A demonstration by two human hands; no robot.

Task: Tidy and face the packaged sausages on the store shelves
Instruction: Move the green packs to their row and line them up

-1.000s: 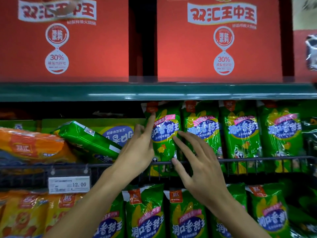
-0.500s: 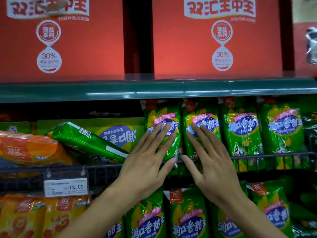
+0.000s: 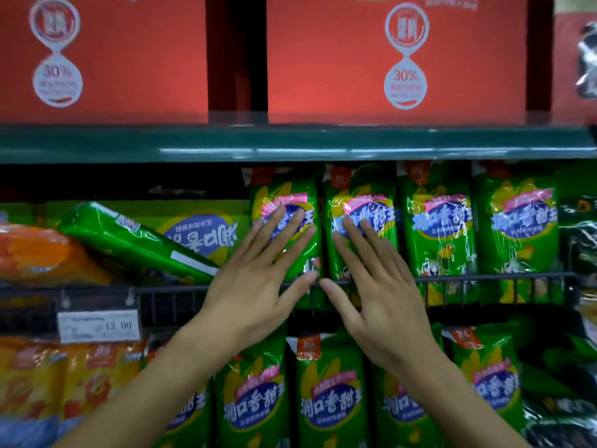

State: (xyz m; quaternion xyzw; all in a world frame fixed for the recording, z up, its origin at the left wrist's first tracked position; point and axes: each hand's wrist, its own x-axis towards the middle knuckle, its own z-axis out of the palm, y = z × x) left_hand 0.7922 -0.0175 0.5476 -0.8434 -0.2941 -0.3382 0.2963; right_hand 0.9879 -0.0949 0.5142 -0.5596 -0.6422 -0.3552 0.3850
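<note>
Two hands are flat against the middle shelf, and we read this as the facing step: pressing upright packs square behind the wire rail (image 3: 484, 279). Going from the left, orange packs (image 3: 35, 253) lie heaped at the shelf's end, above a price tag (image 3: 98, 326) clipped to the rail. Next to them a green pack (image 3: 129, 240) has toppled and lies tilted across a second one (image 3: 200, 232) that is turned upside down, its label inverted. Our left hand (image 3: 255, 286) comes next, fingers straight and spread, touching the front of the first upright pack (image 3: 284, 202); it grips nothing. Just beside it, our right hand (image 3: 378, 299) is held the same way, fingers spread on the neighbouring pack (image 3: 361, 202), with nothing in its grasp. The two thumbs nearly meet over the rail. Further right, two more green packs (image 3: 441, 234) stand upright, labels forward, and look already faced. Above, red boxes (image 3: 387, 59) sit on the top shelf (image 3: 290, 143); below, another row of green packs (image 3: 329, 399) stands in order. We judge that the next move calls for shifting left to the fallen pair: lifting the tilted pack, turning the inverted one, and standing both upright, label outward, in line with the row.
</note>
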